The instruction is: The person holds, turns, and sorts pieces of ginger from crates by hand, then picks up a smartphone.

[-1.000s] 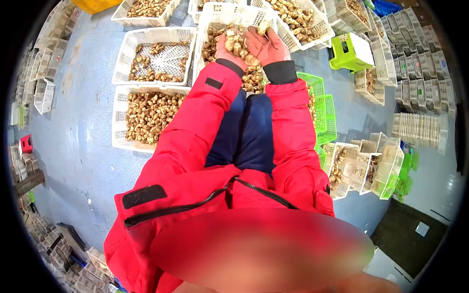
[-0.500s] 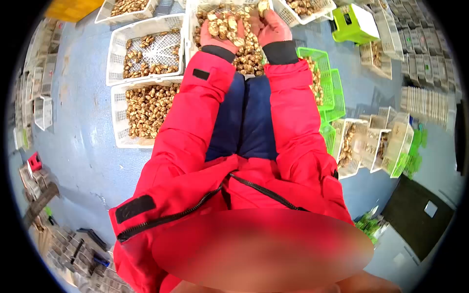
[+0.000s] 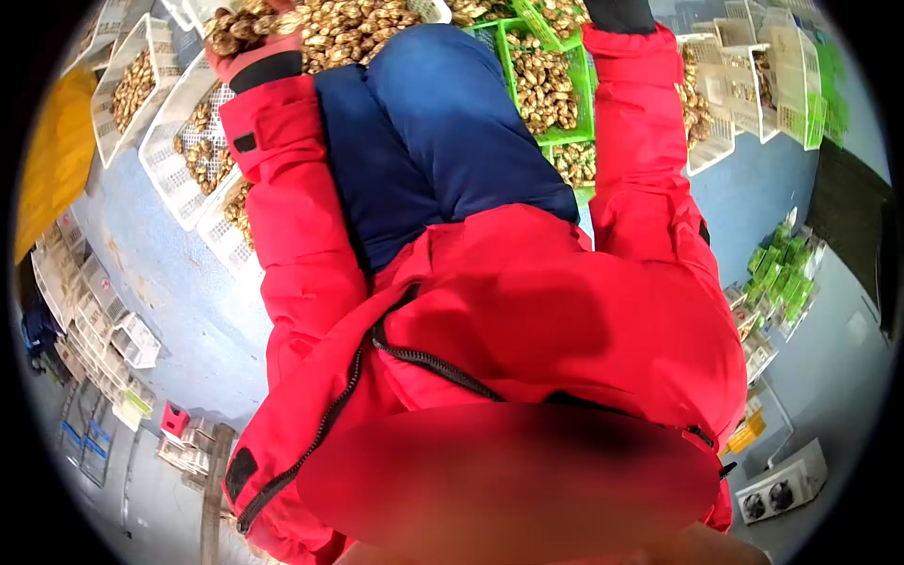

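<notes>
My left hand [image 3: 268,49] is at the upper left, cupped around several brown-and-cream mushrooms [image 3: 235,30]. It is held at the edge of a heap of similar mushrooms [image 3: 353,33], which lies in a white crate [image 3: 431,9] in front of my knees. The top of the picture cuts off part of that crate. Of my right arm only the red sleeve [image 3: 636,104] and black cuff [image 3: 621,14] show at the upper right. My right hand lies beyond the top edge, out of sight.
Green crates [image 3: 590,108] with mushrooms stand right of my legs. White crates with mushrooms stand at the left [image 3: 155,202] and upper right [image 3: 725,141]. A yellow surface [image 3: 56,151] rises at the far left. More crates [image 3: 137,339] line the walls.
My view has swung to the right, so the crates appear shifted left. My right hand has left the heap and gone out of view to the right. My left hand still holds mushrooms.
</notes>
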Motion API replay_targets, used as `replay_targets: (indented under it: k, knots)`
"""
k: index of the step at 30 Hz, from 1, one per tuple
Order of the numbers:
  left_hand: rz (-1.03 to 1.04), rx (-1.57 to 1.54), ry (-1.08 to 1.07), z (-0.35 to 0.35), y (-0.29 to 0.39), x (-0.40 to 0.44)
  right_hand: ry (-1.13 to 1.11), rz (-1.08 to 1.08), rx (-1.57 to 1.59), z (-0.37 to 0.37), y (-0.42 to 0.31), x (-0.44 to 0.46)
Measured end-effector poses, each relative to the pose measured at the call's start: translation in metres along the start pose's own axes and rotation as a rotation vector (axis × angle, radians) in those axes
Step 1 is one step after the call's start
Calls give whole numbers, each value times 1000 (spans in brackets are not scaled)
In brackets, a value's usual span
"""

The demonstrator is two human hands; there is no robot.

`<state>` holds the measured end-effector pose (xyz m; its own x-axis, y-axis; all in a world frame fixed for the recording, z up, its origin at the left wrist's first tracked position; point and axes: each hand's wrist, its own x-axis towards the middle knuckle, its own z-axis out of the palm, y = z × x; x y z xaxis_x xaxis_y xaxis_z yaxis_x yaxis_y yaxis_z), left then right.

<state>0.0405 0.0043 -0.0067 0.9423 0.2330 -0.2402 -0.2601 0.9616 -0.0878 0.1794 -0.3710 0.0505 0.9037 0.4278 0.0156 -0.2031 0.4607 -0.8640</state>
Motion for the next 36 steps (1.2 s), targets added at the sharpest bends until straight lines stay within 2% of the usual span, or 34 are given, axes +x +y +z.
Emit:
replay_targets:
  k: [3, 4, 5, 7, 8, 10, 11, 12, 13, 14, 15, 16, 18, 19, 21, 22, 23, 25, 26, 27, 29, 31, 32, 33, 35, 36]
  knots:
    - [17, -22, 8, 3, -5, 6, -23, 20, 39, -51, 5, -44]
    - [2, -19, 22, 5, -8, 3, -125, 18, 86, -43, 5, -62]
    - [90, 1, 0, 7, -13, 6, -26, 60, 16, -54, 10, -77]
    - [72, -37, 24, 6, -16, 3, 231, 30, 100, -73, 41, -94]
    - [88, -21, 43, 3, -13, 4, 133, 94, -109, -93, 52, -103]
    - [92, -56, 39, 5, -17, 2, 156, 183, 51, -116, 79, -109]
    - [118, -31, 60, -3, -9, 9, 166, 226, 127, -108, 74, -107]
    - [143, -6, 82, -11, -2, 16, 161, 269, 335, -98, 67, -105]
    - [214, 17, 110, -9, -4, 16, 187, 290, 357, -96, 70, -100]
    - [155, 1, 49, -8, -4, 14, 93, 270, 384, -95, 69, -94]
    - [151, -4, 77, -9, -5, 14, -5, 254, 413, -91, 69, -88]
    - [147, -10, 105, -9, -6, 14, -4, 244, 390, -107, 80, -80]
    - [14, -108, 46, -7, -9, 5, -182, 271, 476, -100, 82, -60]
    - [15, -113, 25, -9, -6, 4, -37, 340, 306, -81, 71, -63]
    - [34, -44, 39, -12, -11, -3, -38, 268, 170, -49, 73, -48]
    - [49, 9, 69, -10, -16, -11, 150, 299, 54, -23, 72, -43]
    - [87, 67, 123, -6, -17, -15, -61, 318, 38, -30, 83, -27]
    - [129, 125, 306, 14, -27, -15, -130, 335, -66, 17, 80, -8]
    - [112, -87, 84, -2, -21, -3, -132, 353, -127, 37, 86, 4]
    - [374, -37, -16, -1, -37, -1, -104, 353, -198, 47, 86, 14]
    - [325, -141, 123, -7, -27, 1, -101, 363, -177, 77, 93, 31]
    - [413, -109, 58, -3, -35, -2, -56, 337, -186, 111, 94, 36]
    - [344, -170, -237, -5, -30, -3, -91, 345, -181, 115, 97, 41]
    - [282, -285, 46, -2, -30, -2, -108, 344, -167, 115, 101, 45]
    - [313, -124, -168, -17, -27, 13, -158, 346, -122, 115, 109, 53]
    - [264, -314, -40, -24, -27, 18, -130, 360, -133, 116, 114, 57]
